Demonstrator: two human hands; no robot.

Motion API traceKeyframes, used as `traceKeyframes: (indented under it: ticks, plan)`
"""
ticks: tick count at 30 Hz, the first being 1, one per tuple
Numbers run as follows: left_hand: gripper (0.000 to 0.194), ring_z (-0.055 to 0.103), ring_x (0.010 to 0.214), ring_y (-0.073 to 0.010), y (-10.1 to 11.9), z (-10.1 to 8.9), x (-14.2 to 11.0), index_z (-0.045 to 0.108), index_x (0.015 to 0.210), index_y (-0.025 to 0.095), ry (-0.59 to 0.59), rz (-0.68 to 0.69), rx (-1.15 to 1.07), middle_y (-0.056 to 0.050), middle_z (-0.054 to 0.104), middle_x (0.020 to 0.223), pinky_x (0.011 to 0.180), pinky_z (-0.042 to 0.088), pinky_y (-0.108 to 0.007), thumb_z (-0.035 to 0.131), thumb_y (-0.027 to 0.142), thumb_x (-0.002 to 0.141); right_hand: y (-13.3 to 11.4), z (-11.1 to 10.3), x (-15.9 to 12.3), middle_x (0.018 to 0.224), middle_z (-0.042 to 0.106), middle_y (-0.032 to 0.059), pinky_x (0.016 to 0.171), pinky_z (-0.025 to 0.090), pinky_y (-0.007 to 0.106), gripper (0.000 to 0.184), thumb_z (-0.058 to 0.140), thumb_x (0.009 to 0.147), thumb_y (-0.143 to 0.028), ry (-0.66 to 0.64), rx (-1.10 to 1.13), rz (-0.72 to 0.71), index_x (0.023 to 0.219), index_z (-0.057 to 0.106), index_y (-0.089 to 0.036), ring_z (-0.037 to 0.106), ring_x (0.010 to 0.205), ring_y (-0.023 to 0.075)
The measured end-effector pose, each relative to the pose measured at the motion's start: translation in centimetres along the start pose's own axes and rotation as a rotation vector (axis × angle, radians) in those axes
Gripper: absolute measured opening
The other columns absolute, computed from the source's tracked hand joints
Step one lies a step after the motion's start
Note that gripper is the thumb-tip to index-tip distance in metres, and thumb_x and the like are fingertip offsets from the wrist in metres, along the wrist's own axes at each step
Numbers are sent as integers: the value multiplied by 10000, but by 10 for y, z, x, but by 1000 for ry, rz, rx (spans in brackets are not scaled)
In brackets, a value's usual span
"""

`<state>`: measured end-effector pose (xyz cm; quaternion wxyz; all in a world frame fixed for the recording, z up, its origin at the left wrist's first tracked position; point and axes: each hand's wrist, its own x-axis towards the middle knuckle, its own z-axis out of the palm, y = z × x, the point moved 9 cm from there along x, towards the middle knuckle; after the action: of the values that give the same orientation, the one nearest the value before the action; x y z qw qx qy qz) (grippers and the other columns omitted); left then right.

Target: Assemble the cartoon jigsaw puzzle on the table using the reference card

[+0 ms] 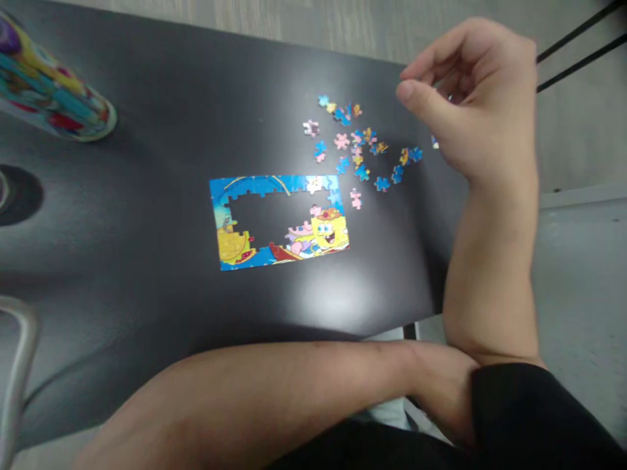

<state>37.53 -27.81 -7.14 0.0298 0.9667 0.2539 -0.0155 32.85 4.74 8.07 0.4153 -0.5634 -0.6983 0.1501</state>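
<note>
My right hand [458, 85] is raised over the far right part of the dark table, thumb and forefinger pinched together. Whatever is between its fingertips, if anything, is too small to make out. Loose jigsaw pieces [362, 172] in blue, pink and yellow lie scattered to the left of it. A partly assembled jigsaw puzzle [330, 230] with a cartoon picture lies nearer to me, its frame joined around a gap in the middle. My left forearm crosses the near edge; my left hand [443, 388] is tucked by the right elbow, fingers hidden under the black sleeve.
A colourful printed cylinder [61, 91] is at the table's far left. Below it a dark round object [17, 194] is cut off by the picture edge. A pale curved metal tube [22, 365] rises at the lower left. Grey floor [304, 19] shows beyond the table [161, 124].
</note>
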Motion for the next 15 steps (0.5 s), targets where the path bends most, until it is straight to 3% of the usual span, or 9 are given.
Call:
traceKeyframes:
  ticks: [1, 3, 5, 7, 9, 10, 12, 13, 15]
  plan:
    - [70, 890, 952, -364, 2, -4, -3, 653, 510, 481, 16, 15, -20, -137, 742, 900, 575, 544, -472, 677, 461, 573, 13, -6, 4, 968, 843, 49, 818, 480, 457, 111, 933, 949, -313, -4, -84, 31, 970, 825, -333, 634, 787, 258]
    - [104, 891, 982, -369, 7, -10, -13, 610, 490, 483, 42, 67, -75, -141, 740, 902, 580, 538, -475, 677, 478, 569, 44, -9, 9, 1036, 885, 57, 916, 557, 476, 139, 882, 1012, -206, -130, -245, 167, 983, 824, -329, 691, 859, 269]
    - [191, 892, 1023, -370, 18, -15, -25, 514, 447, 485, 80, 223, -159, -142, 727, 889, 580, 527, -471, 672, 498, 554, 65, -17, 9, 976, 876, 44, 953, 586, 482, 216, 881, 967, -105, -163, -313, 275, 906, 810, -299, 722, 859, 263]
    - [274, 892, 1077, -349, 41, -28, -50, 418, 429, 487, 221, 611, -272, -126, 703, 862, 570, 502, -443, 667, 502, 542, 78, -20, 7, 926, 854, 27, 931, 605, 477, 193, 944, 977, -178, -218, -318, 347, 891, 813, -290, 741, 857, 269]
    - [294, 894, 1182, -298, 54, -44, -91, 384, 452, 484, 497, 1042, -327, -92, 717, 882, 581, 501, -415, 664, 469, 541, 84, -18, 2, 896, 836, 23, 898, 615, 470, 211, 1030, 966, -306, -292, -281, 376, 905, 828, -293, 748, 869, 278]
    - [293, 890, 1258, -266, 54, -49, -110, 383, 470, 482, 643, 1196, -332, -75, 745, 917, 603, 520, -407, 662, 452, 552, 85, -17, 0, 883, 827, 23, 882, 617, 465, 248, 1074, 939, -359, -326, -256, 377, 912, 837, -296, 746, 876, 282]
    - [319, 858, 1427, -216, 50, -50, -128, 358, 492, 479, 800, 1313, -323, -49, 814, 1021, 668, 575, -412, 663, 430, 569, 85, -14, -4, 850, 805, 16, 844, 611, 453, 347, 1157, 863, -446, -383, -203, 377, 926, 849, -301, 735, 880, 281]
    - [347, 841, 1478, -208, 49, -50, -126, 335, 491, 478, 776, 1306, -330, -48, 831, 1049, 688, 587, -422, 671, 430, 566, 86, -13, -5, 837, 792, 10, 829, 607, 448, 399, 1191, 823, -480, -412, -178, 379, 936, 852, -303, 727, 875, 277]
    - [404, 842, 1475, -242, 48, -47, -107, 295, 465, 477, 536, 1191, -371, -76, 811, 999, 672, 560, -454, 696, 456, 513, 87, -9, -8, 821, 763, -1, 813, 603, 446, 484, 1240, 760, -526, -475, -136, 388, 946, 850, -307, 708, 856, 266]
